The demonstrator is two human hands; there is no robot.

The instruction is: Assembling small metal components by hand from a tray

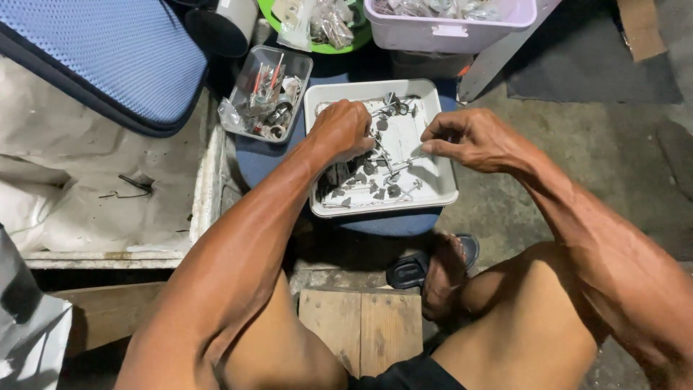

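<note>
Metal parts (375,177) are spread in a white tray (442,189); one is pinched by the right hand (469,137) near its right edge; the left hand (343,128) is closed over others.

Even, fairly bright light falls from overhead, with no hard beam. The shallow white rectangular plastic tray (433,189) is the brightest patch, close to washed out on its bare rim, and small glints show on the grey metal parts (382,170) inside it. The skin of both forearms carries a soft sheen. Deep shadow gathers beneath the tray, between the knees and in the lower left corner. Focus is sharp in the middle; the wide lens bends and softens things toward the edges.
</note>
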